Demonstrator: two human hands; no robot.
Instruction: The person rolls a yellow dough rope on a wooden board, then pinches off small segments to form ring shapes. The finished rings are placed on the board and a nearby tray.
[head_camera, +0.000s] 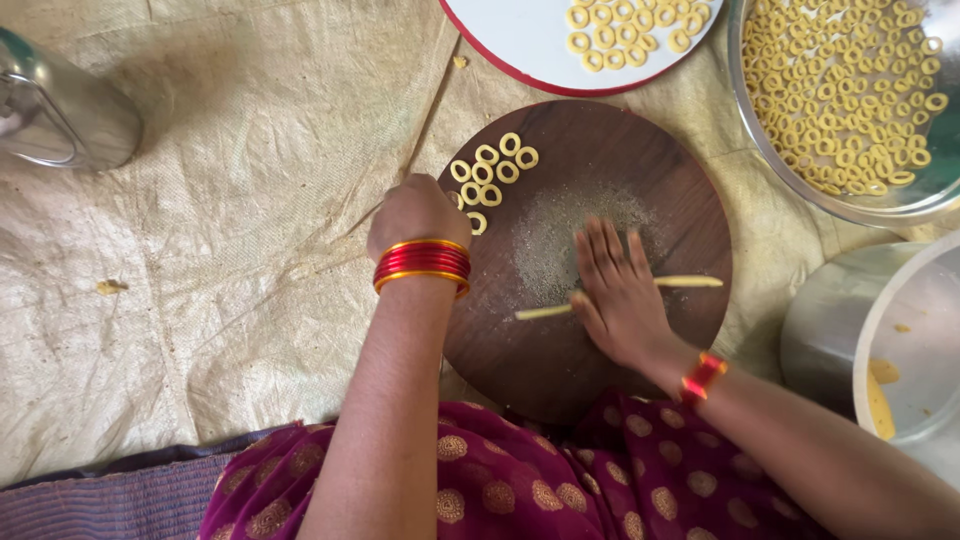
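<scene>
The right hand (618, 290) lies flat, fingers spread, palm pressing a thin dough rope (690, 282) whose long axis runs left to right across the round wooden board (600, 150); it grips nothing. The left hand (415, 212) rests curled at the board's left edge beside small dough rings (490, 165), perhaps pinching one, though I cannot tell. A steel bowl of rings (760, 130) sits well apart.

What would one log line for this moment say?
right hand: flat on dough rope | left hand: by dough rings | surface: round wooden board
</scene>
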